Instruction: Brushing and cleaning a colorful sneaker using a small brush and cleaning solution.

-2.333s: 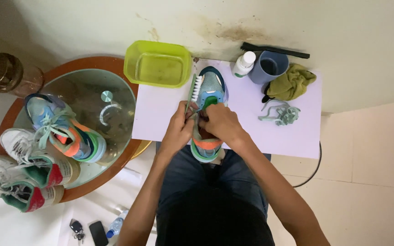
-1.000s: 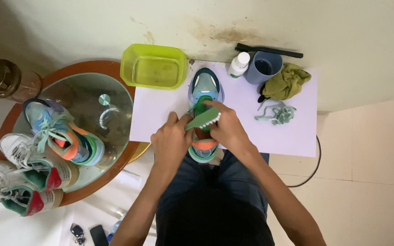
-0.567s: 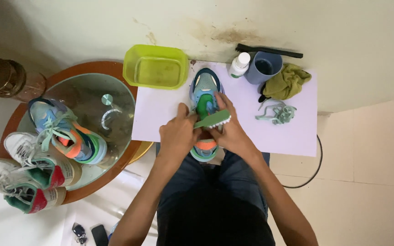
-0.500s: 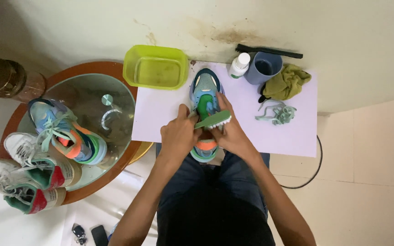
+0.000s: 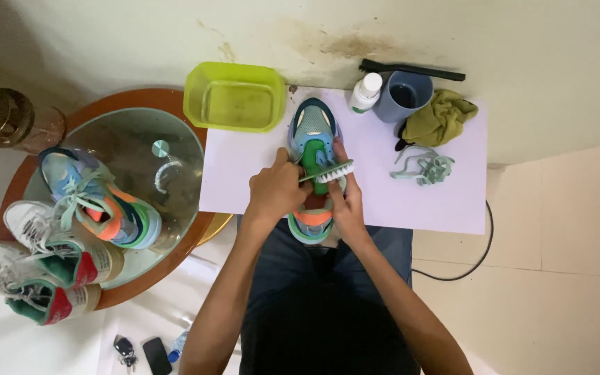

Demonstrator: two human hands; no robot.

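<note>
Green bristle brush (image 5: 328,171), mesh sneaker (image 5: 314,139), left hand (image 5: 276,191), right hand (image 5: 347,201)

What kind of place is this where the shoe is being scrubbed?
Probably a room at home, set up for cleaning shoes by hand: a tiled floor, a round glass-topped table holding sneakers, and a basin by the shoe being brushed.
</note>
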